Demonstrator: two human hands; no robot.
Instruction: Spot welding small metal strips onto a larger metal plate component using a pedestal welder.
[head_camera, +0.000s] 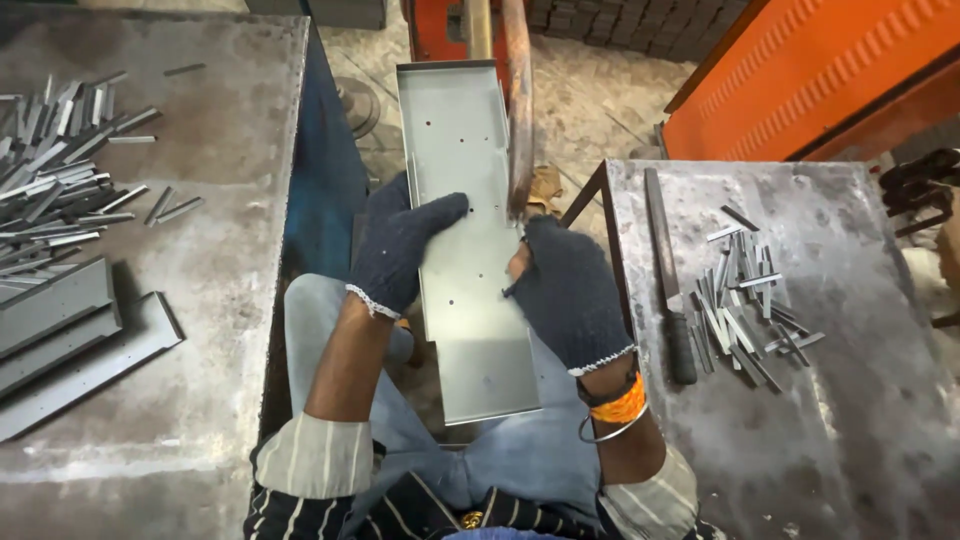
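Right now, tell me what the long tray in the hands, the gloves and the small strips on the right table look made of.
Tray: thin sheet metal, matte grey, with folded edges and punched holes; likely steel. Gloves on left hand and right hand: dark knitted fabric with pale cuff trim, seemingly cotton. Strips: bare grey metal offcuts, flat, catching light; probably the same sheet.

A metalworking shop, rough and well used.

Scarred steel counters (210, 300) carry heaps of cut metal strips (745, 300), folded sheet-metal channels (60, 330) and a long file (668, 275); orange machinery (800, 70) and stacked bricks (620, 25) stand on the dusty concrete floor (590, 100).
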